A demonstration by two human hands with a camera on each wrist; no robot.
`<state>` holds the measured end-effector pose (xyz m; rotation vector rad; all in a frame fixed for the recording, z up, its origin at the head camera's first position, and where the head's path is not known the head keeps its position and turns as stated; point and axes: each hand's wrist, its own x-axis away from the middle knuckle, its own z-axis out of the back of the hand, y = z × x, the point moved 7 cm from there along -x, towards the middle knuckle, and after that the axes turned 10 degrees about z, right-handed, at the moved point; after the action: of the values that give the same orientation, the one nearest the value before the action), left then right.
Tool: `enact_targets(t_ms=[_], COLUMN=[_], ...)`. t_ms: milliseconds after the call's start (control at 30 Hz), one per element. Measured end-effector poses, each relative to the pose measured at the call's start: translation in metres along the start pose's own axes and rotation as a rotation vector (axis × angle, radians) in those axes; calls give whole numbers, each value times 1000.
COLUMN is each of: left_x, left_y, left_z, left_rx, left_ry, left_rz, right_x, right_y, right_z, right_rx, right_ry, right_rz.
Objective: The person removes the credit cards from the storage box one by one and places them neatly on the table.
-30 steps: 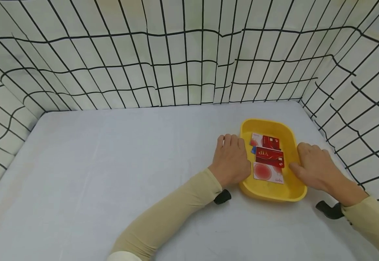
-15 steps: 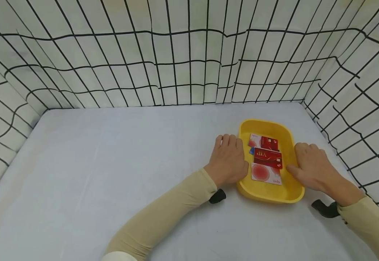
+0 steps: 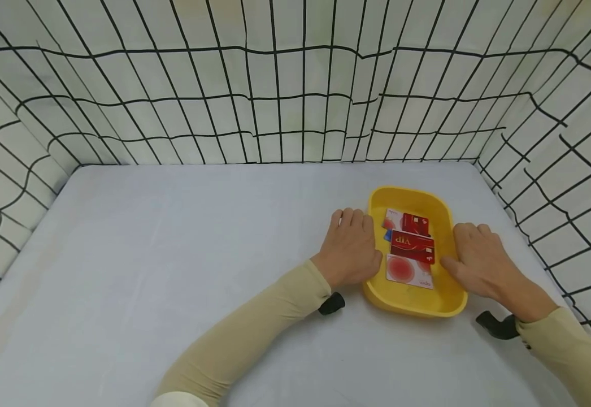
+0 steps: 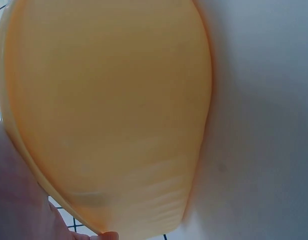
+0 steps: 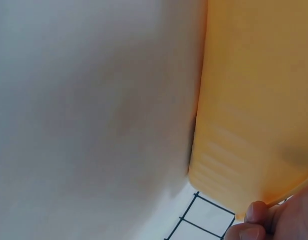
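Note:
A yellow plastic tray [image 3: 412,302] stands on the white surface, right of centre in the head view. My left hand [image 3: 348,249] grips its left rim, while my right hand [image 3: 483,260] holds the opposite rim with the thumb on the inner side. Inside lie several cards: a red VIP card [image 3: 411,247], a white card with a pink circle [image 3: 402,270], and a red card with a chip [image 3: 416,224] toward the back. A bit of blue peeks out beneath them. Both wrist views show the tray's outer wall [image 4: 113,100], with fingertips [image 5: 256,212] at the rim.
A black wire grid [image 3: 275,96] with white backing encloses the back and both sides. White cloth [image 3: 173,254] covers the tabletop. Black wrist mounts [image 3: 496,325] stick out below both wrists.
The tray has slid a little to the left with both hands on its rims, the cards lying in it as before. The head view has turned slightly left.

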<state>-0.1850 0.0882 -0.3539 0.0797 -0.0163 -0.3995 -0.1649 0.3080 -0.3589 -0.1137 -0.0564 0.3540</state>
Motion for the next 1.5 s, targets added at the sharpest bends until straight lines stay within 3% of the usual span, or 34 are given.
enact_targets(t_ms=[167,900,1500], left_x=[1,10,25], left_y=[-7,-31,-59], left_z=[-1,1,2], left_rx=[-3,31,90], left_ry=[-15,35,8], left_rz=[15,39,100], right_x=[-6,-23,-40], right_y=[-5,-25,-50], right_z=[0,-2,-5], right_rx=[-8,-17,-26], right_ry=[-6,-9,-37], right_rz=[5,15,19])
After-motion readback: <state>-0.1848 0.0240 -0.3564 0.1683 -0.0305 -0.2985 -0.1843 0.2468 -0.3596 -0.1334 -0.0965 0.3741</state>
